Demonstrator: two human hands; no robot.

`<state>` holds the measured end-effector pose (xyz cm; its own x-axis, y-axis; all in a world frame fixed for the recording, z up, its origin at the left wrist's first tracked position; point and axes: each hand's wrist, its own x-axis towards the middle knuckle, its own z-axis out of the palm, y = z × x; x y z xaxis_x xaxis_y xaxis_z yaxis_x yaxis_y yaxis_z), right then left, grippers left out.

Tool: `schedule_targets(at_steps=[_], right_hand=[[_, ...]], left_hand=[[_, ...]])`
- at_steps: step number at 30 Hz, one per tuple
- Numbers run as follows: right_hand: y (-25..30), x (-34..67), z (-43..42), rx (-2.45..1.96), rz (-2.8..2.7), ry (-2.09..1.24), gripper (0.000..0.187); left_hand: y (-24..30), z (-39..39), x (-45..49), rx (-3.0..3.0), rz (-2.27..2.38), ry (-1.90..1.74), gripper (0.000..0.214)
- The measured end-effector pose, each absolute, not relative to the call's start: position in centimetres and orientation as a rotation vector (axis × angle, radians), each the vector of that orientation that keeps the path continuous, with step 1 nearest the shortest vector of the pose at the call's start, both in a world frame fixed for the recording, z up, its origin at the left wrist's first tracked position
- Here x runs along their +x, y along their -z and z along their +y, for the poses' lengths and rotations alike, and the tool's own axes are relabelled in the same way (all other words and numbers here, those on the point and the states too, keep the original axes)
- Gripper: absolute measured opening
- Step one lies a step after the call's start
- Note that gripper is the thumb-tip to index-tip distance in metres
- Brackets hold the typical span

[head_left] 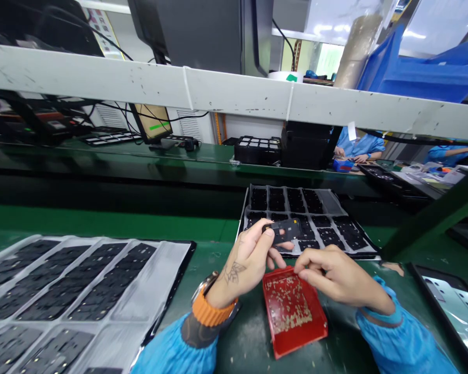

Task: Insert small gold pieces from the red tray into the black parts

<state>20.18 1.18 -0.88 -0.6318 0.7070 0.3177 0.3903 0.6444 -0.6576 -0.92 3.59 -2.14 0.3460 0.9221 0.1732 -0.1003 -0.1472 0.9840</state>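
Between the thumb and fingers of my left hand (253,252) is a thin black plastic part (284,230) with cutouts, held tilted above the bench. My right hand (331,272) is closed, its thumb and forefinger pinched together over the far right edge of a red tray (299,340). Whatever that pinch may hold is too small to make out. Many tiny pale gold pieces (288,304) lie scattered in the red tray. Behind my hands is a compartment tray (329,200) with similar black parts in rows.
A larger tray (140,296) of black parts lies at left on the green bench (203,259). At right sits a black tray (448,296) with pale pieces. A white shelf beam (234,88) crosses above. Another person (361,145) works beyond the bench.
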Motion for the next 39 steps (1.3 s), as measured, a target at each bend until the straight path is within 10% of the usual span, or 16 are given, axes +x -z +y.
schedule_targets(at_steps=[39], right_hand=[[3.1,18.7,3.2,-0.814,-1.497,-1.0,0.019]], left_hand=[[3.5,3.2,0.1,1.69,0.805,-0.99,0.027]])
